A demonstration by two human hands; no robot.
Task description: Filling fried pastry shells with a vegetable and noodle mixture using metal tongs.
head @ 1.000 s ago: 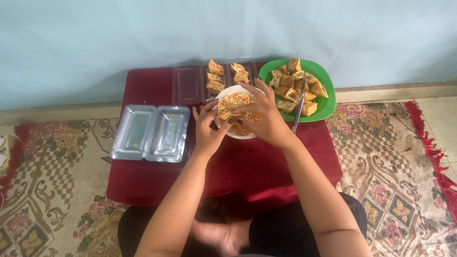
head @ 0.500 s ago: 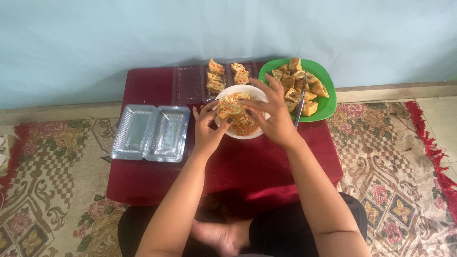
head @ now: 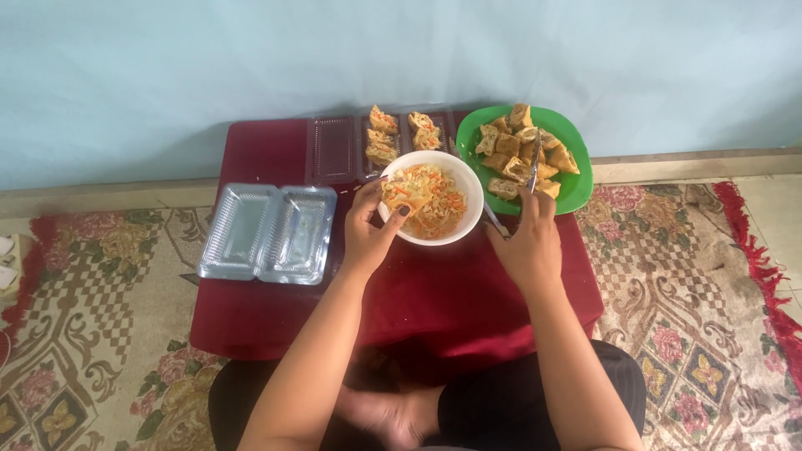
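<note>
Pale blue wall fills the top of the view, and below it a patterned rug (head: pixel 92 334) with brown and pink flowers covers the floor. On the rug stands a low table (head: pixel 418 292) draped in dark red cloth, seen from above by a person sitting cross-legged at its near edge.

At the middle of the table sits a white bowl (head: pixel 464 224) holding shredded vegetable filling, pale with orange flecks. The left hand (head: pixel 372 230) rests at the bowl's left rim, its thumb and fingers pinched around a golden fried tofu piece (head: pixel 401 197) held just over the filling. The right hand (head: pixel 528 242) lies just right of the bowl, fingers curled around metal tongs (head: pixel 532 167), whose tips reach up into the food on a green plate (head: pixel 576 188). How firmly the tongs are squeezed cannot be told.

The green plate stands just right of and behind the bowl, piled with more fried tofu pieces (head: pixel 514 150). Directly behind the bowl, against the wall side, lies an open clear plastic box (head: pixel 334 150); its right half holds several stuffed pieces (filling showing orange on top), and its left half is bare. Left of the bowl, well apart, a second open clear plastic box (head: pixel 267 232) overhangs the table's left edge.
</note>
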